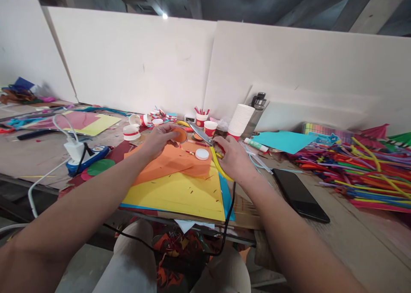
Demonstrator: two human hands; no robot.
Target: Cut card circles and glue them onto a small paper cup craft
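My left hand (158,141) is closed, pinching a small orange paper disc (180,134) above the table. My right hand (233,157) is wrapped round the yellow handles of a pair of scissors (199,133). Their metal blades point up and to the left, a little right of the disc and apart from it. Below both hands lie orange paper sheets (160,166) on top of yellow sheets (180,195), with small paper scraps scattered over them. A round white lid (202,154) rests on the orange paper between my hands.
Behind my hands stand red-and-white paper cups (210,128) and a tall stack of white cups (241,118). To the right are a black phone (300,194), a glue stick (256,145), blue paper (284,141) and colourful pipe cleaners (362,173). A blue power strip (86,158) with cables lies left.
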